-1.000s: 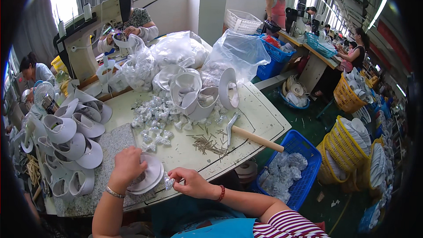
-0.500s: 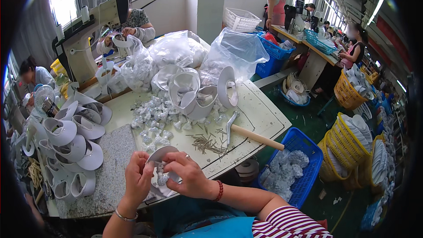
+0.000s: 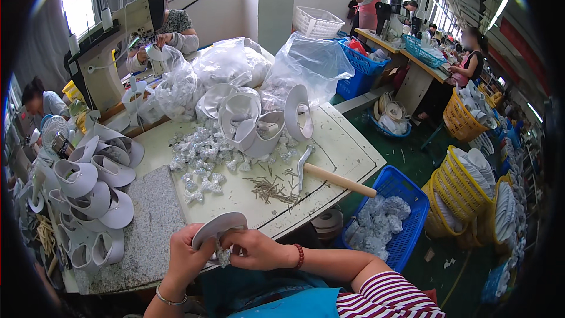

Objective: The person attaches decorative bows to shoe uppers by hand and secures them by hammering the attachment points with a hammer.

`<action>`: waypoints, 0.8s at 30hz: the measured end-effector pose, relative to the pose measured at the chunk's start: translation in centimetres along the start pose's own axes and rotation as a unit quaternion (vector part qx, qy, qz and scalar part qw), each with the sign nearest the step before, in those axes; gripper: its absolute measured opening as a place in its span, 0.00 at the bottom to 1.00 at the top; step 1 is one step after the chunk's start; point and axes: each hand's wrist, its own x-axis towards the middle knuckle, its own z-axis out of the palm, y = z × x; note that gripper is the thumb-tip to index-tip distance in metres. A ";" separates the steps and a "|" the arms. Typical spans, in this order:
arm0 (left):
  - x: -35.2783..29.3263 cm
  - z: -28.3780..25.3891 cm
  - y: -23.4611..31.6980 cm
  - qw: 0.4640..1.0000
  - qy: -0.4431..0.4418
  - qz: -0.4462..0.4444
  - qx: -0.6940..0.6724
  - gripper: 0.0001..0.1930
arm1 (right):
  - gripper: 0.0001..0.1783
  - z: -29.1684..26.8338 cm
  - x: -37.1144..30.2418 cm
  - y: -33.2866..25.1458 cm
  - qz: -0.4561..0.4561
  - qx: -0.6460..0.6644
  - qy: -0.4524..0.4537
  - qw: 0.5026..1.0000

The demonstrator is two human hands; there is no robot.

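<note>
While the left hand (image 3: 187,257) is gripping the white sandal sole (image 3: 219,225) by its edge just above the near rim of the worktable (image 3: 347,147), the right hand (image 3: 258,249) is pinching a sparkly ornament (image 3: 223,255) against it. Light and stiff-looking, the sole is probably best held at the rim; the ornament looks small and fiddly.

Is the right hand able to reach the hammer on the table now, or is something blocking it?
Probably yes, once freed. The right hand is busy at the white sole piece that the left hand grips. The hammer lies on the table to its right, handle toward it, and only small nails lie near.
</note>
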 end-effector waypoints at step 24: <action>-2.2 2.3 2.2 0.952 0.097 0.221 0.190 0.13 | 0.10 -1.8 0.8 -3.2 0.028 -0.036 0.113 0.993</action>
